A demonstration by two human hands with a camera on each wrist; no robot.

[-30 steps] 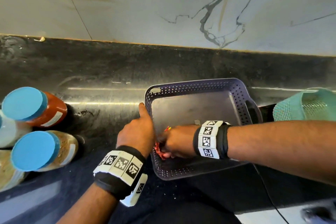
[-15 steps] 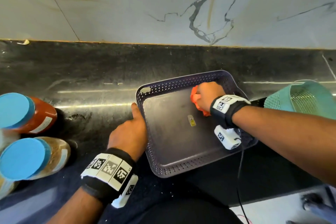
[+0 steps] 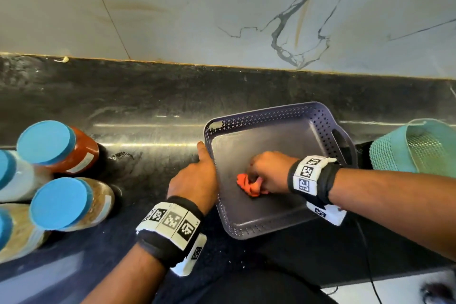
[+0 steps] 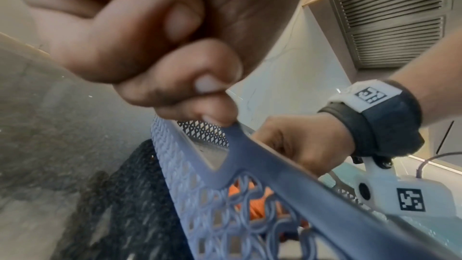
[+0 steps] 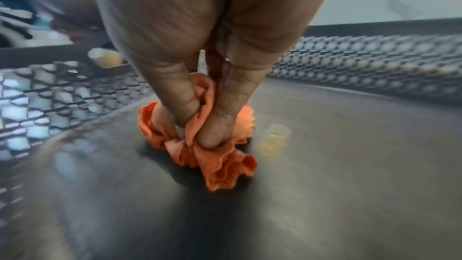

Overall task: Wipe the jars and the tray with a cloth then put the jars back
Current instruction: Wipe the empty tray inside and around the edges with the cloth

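Note:
A purple perforated tray (image 3: 283,215) sits on the dark counter. My left hand (image 3: 197,177) grips its left rim (image 4: 240,157), with the fingers (image 4: 195,90) curled round the cut-out handle. My right hand (image 3: 269,170) is inside the tray and holds a bunched orange cloth (image 3: 249,184), pressing it onto the tray floor near the middle. In the right wrist view the fingers (image 5: 217,110) pinch the cloth (image 5: 217,157) against the floor (image 5: 350,165). Several blue-lidded jars stand at the left: one with red contents (image 3: 59,145), one with brown contents (image 3: 71,202), others cut off by the frame edge.
A teal mesh basket (image 3: 417,145) lies just right of the tray. A grey marbled wall (image 3: 222,7) rises behind the black counter (image 3: 148,96). A small yellowish sticker (image 5: 275,137) is on the tray floor. A thin cable (image 3: 367,249) hangs from my right wrist.
My right hand swept the cloth from the tray's near left corner to its far right corner, then back toward the middle. The left hand kept its hold on the rim.

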